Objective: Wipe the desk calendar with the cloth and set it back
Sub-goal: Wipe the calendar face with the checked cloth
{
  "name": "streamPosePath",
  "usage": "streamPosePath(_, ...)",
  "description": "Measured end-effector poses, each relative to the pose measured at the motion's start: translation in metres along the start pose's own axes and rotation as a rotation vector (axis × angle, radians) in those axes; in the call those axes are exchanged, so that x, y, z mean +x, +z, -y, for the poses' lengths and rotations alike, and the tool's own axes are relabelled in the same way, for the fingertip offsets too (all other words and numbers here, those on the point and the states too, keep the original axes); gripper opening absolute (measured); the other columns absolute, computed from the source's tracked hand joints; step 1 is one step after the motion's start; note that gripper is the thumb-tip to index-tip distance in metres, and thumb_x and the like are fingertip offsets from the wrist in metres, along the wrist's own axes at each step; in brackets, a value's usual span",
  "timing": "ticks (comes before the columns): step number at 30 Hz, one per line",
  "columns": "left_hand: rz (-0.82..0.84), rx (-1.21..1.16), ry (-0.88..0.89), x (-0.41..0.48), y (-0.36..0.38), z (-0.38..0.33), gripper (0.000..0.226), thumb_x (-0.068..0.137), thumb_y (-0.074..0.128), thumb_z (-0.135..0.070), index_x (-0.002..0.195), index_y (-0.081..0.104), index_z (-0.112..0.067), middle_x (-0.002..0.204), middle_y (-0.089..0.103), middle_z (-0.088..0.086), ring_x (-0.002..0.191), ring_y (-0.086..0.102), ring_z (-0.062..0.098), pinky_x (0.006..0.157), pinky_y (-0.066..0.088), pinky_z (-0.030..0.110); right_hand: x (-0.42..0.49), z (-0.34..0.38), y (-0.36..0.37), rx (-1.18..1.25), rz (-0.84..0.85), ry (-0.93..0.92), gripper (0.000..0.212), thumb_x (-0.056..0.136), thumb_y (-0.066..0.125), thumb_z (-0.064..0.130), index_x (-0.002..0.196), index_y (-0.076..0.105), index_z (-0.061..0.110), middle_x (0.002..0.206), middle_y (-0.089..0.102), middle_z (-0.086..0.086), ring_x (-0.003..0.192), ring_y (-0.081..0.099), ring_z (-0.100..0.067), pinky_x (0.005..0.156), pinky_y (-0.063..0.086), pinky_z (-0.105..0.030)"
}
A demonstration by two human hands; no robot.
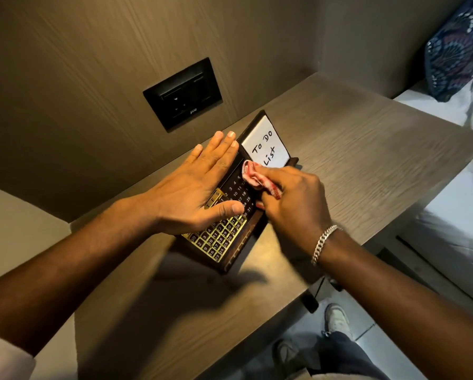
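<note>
A dark wooden desk calendar [224, 239] with a brass number grid lies on the wooden desk [367, 171]. At its far end a white pad reading "To Do List" [265, 148] stands tilted. My left hand [199, 187] rests flat on the calendar's left half, fingers spread and thumb across the numbers. My right hand [293, 198] presses a bunched red and white cloth [254, 176] onto the calendar's number face just below the pad. Both hands hide the calendar's middle.
A black switch and socket plate [183, 94] is set in the wooden wall panel behind the calendar. A bed with white sheets [454, 204] and a patterned blue pillow [457, 50] lies at the right. My shoes [336, 322] show on the floor below the desk edge.
</note>
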State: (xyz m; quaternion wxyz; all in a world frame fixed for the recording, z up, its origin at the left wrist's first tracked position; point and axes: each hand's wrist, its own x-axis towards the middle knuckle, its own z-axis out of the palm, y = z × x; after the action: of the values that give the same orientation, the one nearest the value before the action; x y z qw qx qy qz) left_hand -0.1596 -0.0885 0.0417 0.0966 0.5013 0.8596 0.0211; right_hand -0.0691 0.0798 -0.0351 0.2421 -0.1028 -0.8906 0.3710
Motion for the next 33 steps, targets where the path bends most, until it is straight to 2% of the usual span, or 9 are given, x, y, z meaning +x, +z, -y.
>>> streamPosePath(3,-0.007,0.008,-0.003,0.001,0.001,0.000,0.108,0.074,0.014,-0.085,0.152,-0.011,-0.014,0.162,-0.021,0.004,0.146,-0.024,0.011,0.121,-0.009,0.039,-0.016,0.011,0.009,-0.001,0.037,-0.065,0.049,0.073,0.072,0.010,0.120,0.067,0.019,0.106,0.073,-0.006,0.088,0.069,-0.022,0.080,0.055,-0.029)
streamPosePath(6,0.000,0.026,-0.014,0.001,-0.001,0.001,0.104,0.076,0.014,-0.083,0.151,-0.014,-0.017,0.161,-0.023,0.002,0.146,-0.025,0.009,0.121,-0.007,0.041,-0.031,0.016,0.006,0.063,0.136,-0.141,0.053,0.072,0.074,0.008,0.124,0.064,0.018,0.113,0.072,-0.004,0.096,0.068,-0.019,0.088,0.056,-0.032)
streamPosePath(12,-0.002,0.008,-0.010,0.001,-0.001,-0.004,0.107,0.072,0.007,-0.086,0.151,-0.013,-0.017,0.161,-0.023,0.002,0.145,-0.026,0.009,0.120,-0.011,0.039,-0.002,-0.002,-0.006,-0.005,0.011,-0.071,0.051,0.076,0.067,0.008,0.126,0.064,0.021,0.109,0.073,-0.004,0.090,0.068,-0.020,0.084,0.056,-0.032)
streamPosePath(15,-0.008,-0.026,-0.012,0.000,0.001,-0.003,0.106,0.073,0.008,-0.085,0.151,-0.014,-0.018,0.160,-0.024,0.000,0.145,-0.027,0.007,0.119,-0.012,0.036,-0.021,0.006,0.002,-0.013,0.106,-0.138,0.050,0.077,0.067,0.009,0.126,0.062,0.019,0.115,0.071,-0.004,0.095,0.068,-0.020,0.086,0.055,-0.028)
streamPosePath(19,-0.007,-0.045,-0.008,-0.003,0.002,0.000,0.098,0.077,0.009,-0.081,0.151,-0.015,-0.022,0.160,-0.025,-0.003,0.145,-0.026,0.005,0.120,-0.011,0.036,-0.031,0.008,-0.003,0.159,0.225,-0.177,0.053,0.076,0.070,0.009,0.127,0.062,0.022,0.119,0.070,0.000,0.104,0.065,-0.012,0.094,0.053,-0.030)
streamPosePath(23,-0.032,-0.055,-0.012,-0.003,0.002,0.003,0.087,0.082,0.007,-0.076,0.152,-0.010,-0.026,0.161,-0.019,-0.005,0.146,-0.022,0.005,0.121,-0.008,0.039,-0.026,-0.009,-0.029,0.294,0.304,-0.240,0.053,0.076,0.072,0.008,0.127,0.063,0.021,0.121,0.070,0.003,0.107,0.064,-0.005,0.095,0.050,-0.021)
streamPosePath(28,-0.026,-0.043,-0.151,-0.003,0.000,-0.010,0.092,0.075,0.000,-0.082,0.150,-0.013,-0.030,0.160,-0.019,-0.009,0.146,-0.021,0.006,0.121,-0.007,0.041,0.005,-0.067,-0.091,0.031,0.261,-0.274,0.052,0.079,0.074,0.014,0.128,0.061,0.023,0.116,0.069,0.004,0.096,0.065,-0.006,0.085,0.050,-0.016)
streamPosePath(30,-0.028,0.051,-0.248,0.000,0.003,-0.024,0.099,0.071,-0.005,-0.085,0.150,-0.016,-0.027,0.160,-0.020,-0.005,0.147,-0.021,0.011,0.121,-0.007,0.044,0.025,-0.098,-0.115,-0.188,0.276,-0.325,0.050,0.080,0.075,0.019,0.128,0.061,0.022,0.117,0.070,-0.002,0.097,0.067,-0.016,0.084,0.052,-0.025)
streamPosePath(33,-0.083,0.115,-0.406,0.010,0.011,-0.045,0.105,0.069,-0.005,-0.086,0.150,-0.017,-0.020,0.162,-0.017,0.001,0.148,-0.018,0.014,0.121,-0.005,0.046,0.054,-0.144,-0.141,-0.533,0.265,-0.328,0.043,0.085,0.066,0.024,0.128,0.060,0.022,0.122,0.068,-0.010,0.092,0.068,-0.031,0.075,0.057,-0.038)
